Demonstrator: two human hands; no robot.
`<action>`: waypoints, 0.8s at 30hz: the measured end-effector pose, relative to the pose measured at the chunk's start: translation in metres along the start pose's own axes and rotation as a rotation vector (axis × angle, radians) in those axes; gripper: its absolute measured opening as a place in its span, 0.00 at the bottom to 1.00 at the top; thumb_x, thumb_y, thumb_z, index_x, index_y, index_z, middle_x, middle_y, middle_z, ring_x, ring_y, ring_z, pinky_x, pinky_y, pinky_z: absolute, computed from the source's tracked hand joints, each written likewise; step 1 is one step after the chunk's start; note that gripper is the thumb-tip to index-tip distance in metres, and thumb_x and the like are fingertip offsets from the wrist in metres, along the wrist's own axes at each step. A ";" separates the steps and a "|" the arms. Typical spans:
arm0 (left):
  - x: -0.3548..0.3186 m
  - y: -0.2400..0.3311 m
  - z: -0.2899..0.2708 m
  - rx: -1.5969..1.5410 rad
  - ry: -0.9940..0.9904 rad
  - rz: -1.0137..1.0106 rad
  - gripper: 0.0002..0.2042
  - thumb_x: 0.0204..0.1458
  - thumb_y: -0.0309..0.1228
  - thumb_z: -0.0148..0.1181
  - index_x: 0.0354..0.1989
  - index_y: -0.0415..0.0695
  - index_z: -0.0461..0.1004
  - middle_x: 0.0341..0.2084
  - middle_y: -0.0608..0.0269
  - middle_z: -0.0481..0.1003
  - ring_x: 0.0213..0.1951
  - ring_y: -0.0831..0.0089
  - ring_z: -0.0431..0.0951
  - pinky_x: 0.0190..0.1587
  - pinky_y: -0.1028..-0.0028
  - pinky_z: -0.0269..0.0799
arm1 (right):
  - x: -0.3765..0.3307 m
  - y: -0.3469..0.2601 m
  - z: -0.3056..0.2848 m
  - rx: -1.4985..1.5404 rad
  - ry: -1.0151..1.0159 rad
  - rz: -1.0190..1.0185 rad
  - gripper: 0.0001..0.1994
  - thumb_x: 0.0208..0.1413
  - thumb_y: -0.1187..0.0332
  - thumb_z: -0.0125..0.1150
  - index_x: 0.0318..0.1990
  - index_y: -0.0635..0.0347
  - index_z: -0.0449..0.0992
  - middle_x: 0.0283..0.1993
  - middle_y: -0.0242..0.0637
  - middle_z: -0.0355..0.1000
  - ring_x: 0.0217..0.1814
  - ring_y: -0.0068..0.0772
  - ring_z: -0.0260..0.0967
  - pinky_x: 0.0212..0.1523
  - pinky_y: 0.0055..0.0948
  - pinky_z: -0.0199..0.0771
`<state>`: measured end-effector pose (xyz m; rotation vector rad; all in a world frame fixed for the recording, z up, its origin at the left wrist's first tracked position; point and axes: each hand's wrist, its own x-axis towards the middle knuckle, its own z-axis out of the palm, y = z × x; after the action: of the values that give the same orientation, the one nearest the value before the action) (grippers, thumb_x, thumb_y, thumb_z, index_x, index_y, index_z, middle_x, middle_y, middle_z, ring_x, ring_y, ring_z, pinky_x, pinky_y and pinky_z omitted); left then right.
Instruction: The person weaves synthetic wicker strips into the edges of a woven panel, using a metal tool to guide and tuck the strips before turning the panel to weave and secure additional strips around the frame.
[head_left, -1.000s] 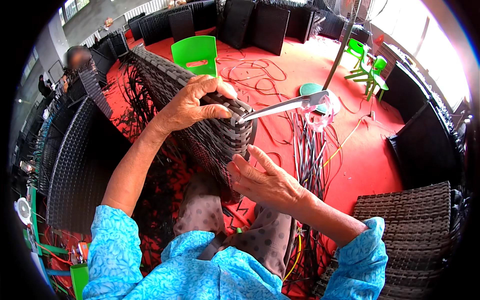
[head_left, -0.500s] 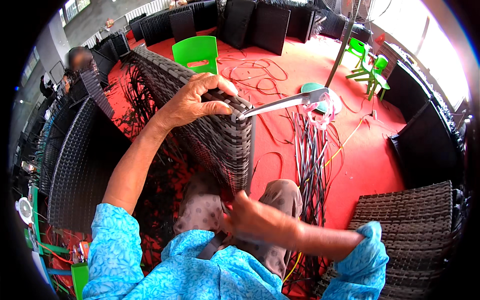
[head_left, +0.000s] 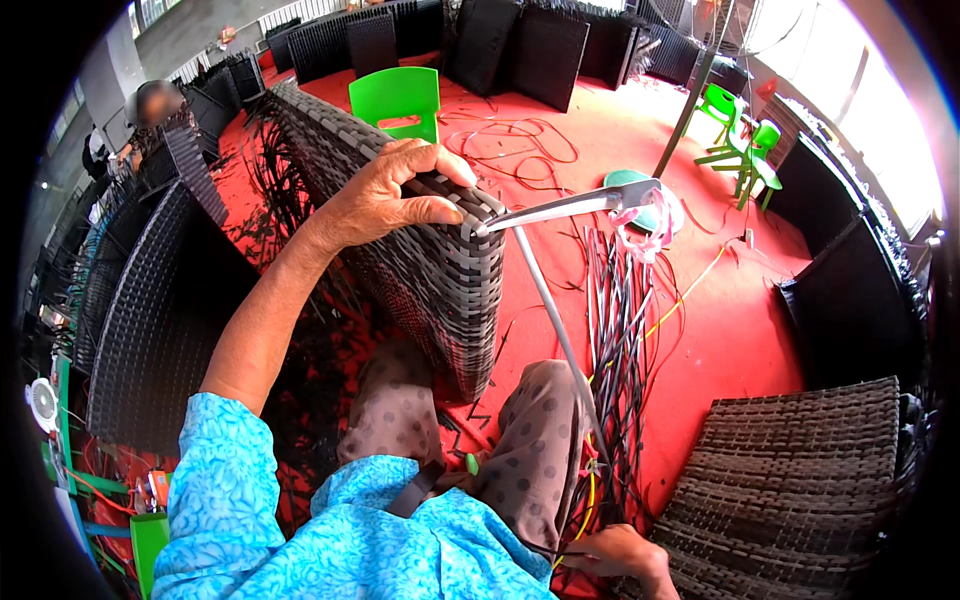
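A dark brown woven rattan panel [head_left: 440,270] stands upright between my knees, its top corner toward me. My left hand [head_left: 385,200] is closed over that corner, fingers and thumb on the weave. Beside the thumb, the tip of a pointed metal tool [head_left: 560,206], perhaps scissors, is stuck in the corner; pink material [head_left: 645,232] is wrapped on its far end. A grey rattan strip [head_left: 553,310] runs from near the corner down past my right knee. Low at the right, my right hand [head_left: 618,552] has its fingers closed, apparently on this strip; its end is partly hidden.
A bundle of loose dark strips [head_left: 620,330] lies on the red floor [head_left: 740,320] to the right. A woven piece [head_left: 790,480] stands at lower right, another dark one [head_left: 160,330] at left. Green chairs [head_left: 395,95] stand beyond, and a person [head_left: 155,115] sits far left.
My right hand has moved from below the panel to the lower right, drawing the grey strip out long. My left hand and the metal tool stay at the corner.
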<state>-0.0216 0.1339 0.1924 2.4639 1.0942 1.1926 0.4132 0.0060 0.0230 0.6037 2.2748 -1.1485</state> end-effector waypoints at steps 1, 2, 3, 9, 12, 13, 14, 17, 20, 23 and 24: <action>0.001 0.000 0.000 -0.016 -0.005 0.029 0.15 0.46 0.36 0.66 0.39 0.43 0.73 0.33 0.65 0.75 0.39 0.75 0.73 0.44 0.74 0.69 | -0.018 0.017 0.003 0.129 0.134 -0.110 0.13 0.54 0.63 0.57 0.43 0.62 0.75 0.38 0.44 0.76 0.38 0.42 0.75 0.34 0.33 0.73; 0.003 0.000 0.000 -0.033 -0.011 0.063 0.16 0.46 0.37 0.66 0.39 0.43 0.73 0.33 0.65 0.75 0.39 0.74 0.73 0.44 0.73 0.69 | -0.031 0.034 0.012 0.518 0.267 -0.301 0.15 0.57 0.60 0.56 0.43 0.64 0.75 0.35 0.42 0.76 0.35 0.40 0.75 0.33 0.30 0.72; 0.003 0.001 0.000 -0.034 -0.007 0.068 0.16 0.46 0.37 0.66 0.39 0.43 0.73 0.33 0.65 0.75 0.39 0.74 0.73 0.44 0.73 0.69 | -0.037 0.045 0.022 0.514 0.271 -0.298 0.15 0.57 0.60 0.56 0.43 0.64 0.75 0.35 0.42 0.76 0.35 0.40 0.75 0.33 0.30 0.72; 0.001 -0.002 0.001 0.048 -0.019 0.058 0.18 0.45 0.43 0.66 0.38 0.44 0.74 0.32 0.67 0.75 0.38 0.72 0.72 0.43 0.71 0.66 | -0.039 0.126 0.074 1.780 1.465 -1.603 0.07 0.65 0.68 0.41 0.38 0.59 0.66 0.22 0.25 0.55 0.22 0.20 0.53 0.34 0.24 0.61; -0.005 -0.007 -0.003 0.025 -0.026 0.035 0.18 0.45 0.44 0.66 0.38 0.44 0.74 0.32 0.68 0.75 0.37 0.73 0.72 0.44 0.71 0.65 | -0.029 0.194 0.097 2.038 1.632 -1.489 0.06 0.62 0.69 0.49 0.35 0.59 0.69 0.24 0.28 0.64 0.26 0.21 0.61 0.37 0.24 0.67; -0.005 -0.008 -0.004 0.010 -0.028 0.026 0.18 0.45 0.44 0.66 0.38 0.45 0.74 0.32 0.68 0.75 0.38 0.72 0.72 0.44 0.71 0.65 | -0.030 0.231 0.114 2.113 1.765 -1.311 0.06 0.60 0.71 0.50 0.33 0.60 0.70 0.24 0.29 0.66 0.27 0.22 0.63 0.36 0.24 0.69; -0.004 0.000 -0.007 0.023 -0.026 0.032 0.18 0.45 0.44 0.66 0.38 0.45 0.74 0.32 0.68 0.75 0.38 0.72 0.72 0.44 0.71 0.65 | -0.035 0.251 0.125 2.345 1.580 -1.421 0.04 0.55 0.74 0.53 0.29 0.61 0.72 0.24 0.32 0.69 0.28 0.24 0.66 0.34 0.26 0.73; -0.001 -0.003 -0.004 0.043 -0.034 0.048 0.18 0.45 0.44 0.66 0.38 0.44 0.73 0.33 0.67 0.75 0.39 0.72 0.73 0.45 0.72 0.66 | -0.041 0.350 0.208 2.610 2.032 -0.801 0.02 0.52 0.75 0.54 0.29 0.60 0.71 0.23 0.31 0.67 0.26 0.23 0.64 0.30 0.25 0.69; -0.004 -0.003 -0.004 0.025 -0.022 0.046 0.18 0.45 0.43 0.66 0.38 0.44 0.73 0.34 0.66 0.75 0.40 0.72 0.73 0.46 0.72 0.66 | -0.043 0.361 0.233 2.529 2.270 -0.253 0.02 0.53 0.73 0.54 0.29 0.58 0.71 0.22 0.28 0.64 0.24 0.22 0.60 0.27 0.24 0.63; -0.003 0.000 -0.004 -0.038 -0.030 0.018 0.18 0.45 0.43 0.66 0.38 0.43 0.73 0.35 0.66 0.75 0.41 0.72 0.73 0.47 0.72 0.66 | -0.049 0.367 0.251 2.392 2.376 0.152 0.02 0.53 0.72 0.54 0.29 0.56 0.70 0.21 0.26 0.61 0.21 0.20 0.57 0.23 0.23 0.58; -0.003 0.001 -0.004 -0.034 -0.027 0.014 0.18 0.45 0.43 0.66 0.38 0.43 0.73 0.35 0.66 0.75 0.41 0.72 0.73 0.47 0.71 0.66 | -0.051 0.368 0.255 2.344 2.388 0.272 0.02 0.53 0.71 0.54 0.29 0.55 0.70 0.21 0.25 0.60 0.21 0.20 0.55 0.22 0.22 0.56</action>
<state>-0.0249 0.1303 0.1934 2.4588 1.0424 1.1682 0.7330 -0.0127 -0.2939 -1.1458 0.4814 0.7862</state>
